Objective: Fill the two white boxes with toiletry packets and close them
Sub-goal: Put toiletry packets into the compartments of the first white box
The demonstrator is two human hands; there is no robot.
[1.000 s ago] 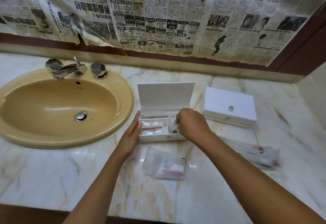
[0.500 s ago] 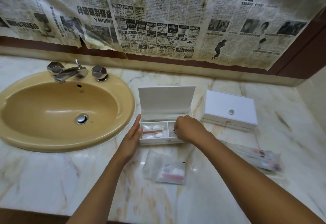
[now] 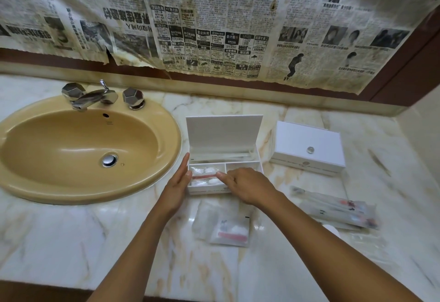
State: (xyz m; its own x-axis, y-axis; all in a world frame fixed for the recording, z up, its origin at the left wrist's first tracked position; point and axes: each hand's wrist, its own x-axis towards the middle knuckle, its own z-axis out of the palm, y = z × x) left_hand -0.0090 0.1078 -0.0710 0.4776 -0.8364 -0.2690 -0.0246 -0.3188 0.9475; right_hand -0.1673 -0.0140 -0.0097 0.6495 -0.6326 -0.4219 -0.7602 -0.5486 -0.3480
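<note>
open box (image 3: pixel 223 149): on marble counter (image 3: pixel 59 242) by sink (image 3: pixel 166 135), lid up
left hand (image 3: pixel 177 182): fingers straight, flat on box's left wall
right hand (image 3: pixel 247 184): over front compartments, grip unclear
closed box (image 3: pixel 307 147): right, apart
loose packets (image 3: pixel 226 228): just before open box

We see two white boxes (image 3: pixel 223 135) (image 3: pixel 307 144), a mustard-yellow basin (image 3: pixel 78 149) with chrome taps (image 3: pixel 95 96), a cream marble counter (image 3: pixel 59 237) veined in tan, and yellowed black-and-white newsprint (image 3: pixel 214 23).

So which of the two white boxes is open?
The open box between the hands, beside the sink: its lid stands upright, compartments showing. The closed box to its right has its lid flat down.
</note>
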